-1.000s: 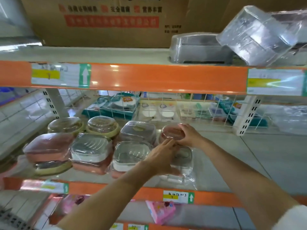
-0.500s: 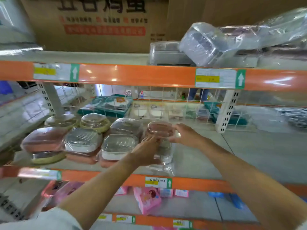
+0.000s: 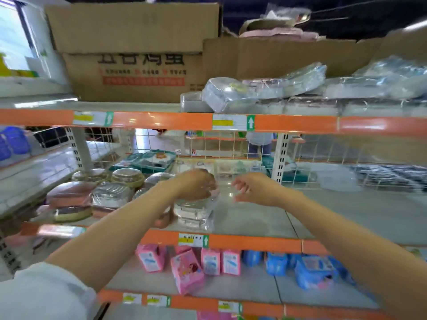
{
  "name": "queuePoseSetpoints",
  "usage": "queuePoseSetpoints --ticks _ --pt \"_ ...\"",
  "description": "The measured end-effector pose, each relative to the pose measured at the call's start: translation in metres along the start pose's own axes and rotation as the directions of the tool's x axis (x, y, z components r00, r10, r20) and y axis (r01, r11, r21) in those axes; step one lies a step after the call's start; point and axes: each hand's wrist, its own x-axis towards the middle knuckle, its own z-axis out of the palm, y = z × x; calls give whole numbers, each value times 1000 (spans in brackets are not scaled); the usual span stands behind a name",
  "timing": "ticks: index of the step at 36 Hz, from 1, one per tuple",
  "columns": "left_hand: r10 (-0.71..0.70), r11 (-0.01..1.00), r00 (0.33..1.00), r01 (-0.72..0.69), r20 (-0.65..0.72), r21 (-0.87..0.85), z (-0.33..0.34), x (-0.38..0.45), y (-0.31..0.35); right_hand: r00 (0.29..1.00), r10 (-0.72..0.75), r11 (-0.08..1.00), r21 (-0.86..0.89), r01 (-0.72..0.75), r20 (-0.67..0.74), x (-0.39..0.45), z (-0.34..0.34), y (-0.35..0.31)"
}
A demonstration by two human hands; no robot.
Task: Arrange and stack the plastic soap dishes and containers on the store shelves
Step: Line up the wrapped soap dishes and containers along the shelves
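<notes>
Clear-wrapped soap dish (image 3: 196, 210) now sits stacked at the middle shelf (image 3: 254, 218) front, right of the other dishes. Right hand (image 3: 251, 189) has let go, fingers loose, empty. Left hand (image 3: 198, 185) still cupped over the top. Placement looks done; next dish.

Two hands (image 3: 198, 184) (image 3: 251, 188), two cardboard boxes (image 3: 138, 51) (image 3: 277, 56), four pink packets (image 3: 188, 271).

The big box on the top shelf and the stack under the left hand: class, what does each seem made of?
Big box: likely corrugated cardboard, matte brown, with creased flaps and printed lettering. Stack of soap dishes: apparently clear glossy plastic, see-through with bright glints, possibly film-wrapped.
</notes>
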Motion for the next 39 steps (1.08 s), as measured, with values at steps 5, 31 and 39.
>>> queuePoseSetpoints --ticks 5,31,39 --pt "34 999 985 -36 -169 -9 -44 -9 23 990 -91 996 -21 89 -111 -29 -36 -11" --pt "-227 942 937 281 -267 183 -189 100 39 923 -119 959 -283 11 -367 -12 -185 0" --pt "-164 971 953 201 -253 129 -189 114 4 920 -119 955 -297 3 -374 39 -192 -4"
